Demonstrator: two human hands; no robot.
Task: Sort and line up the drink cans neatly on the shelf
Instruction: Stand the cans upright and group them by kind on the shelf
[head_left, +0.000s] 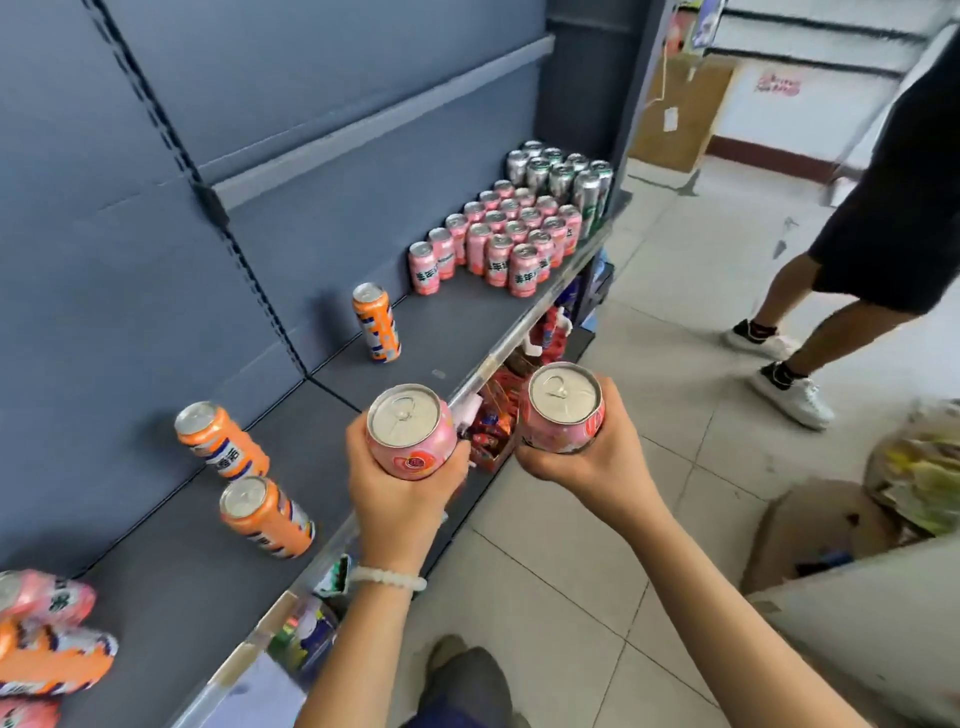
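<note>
The dark shelf (457, 322) has a broad bare stretch between the lone upright orange can (376, 322) and the block of pink cans (493, 244) packed against the silver cans (563, 174) at the far end. Nearer, two more orange cans (244, 478) stand apart, leaving open deck along the front edge. A jumble of cans (47, 634) crowds the near-left corner.

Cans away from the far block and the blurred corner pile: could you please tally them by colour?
Orange: 3 on the shelf: far orange can, middle orange can, near orange can.
Pink: 2: left-hand pink can gripped by the left hand, right-hand pink can gripped by the right hand.
Total: 5.
</note>
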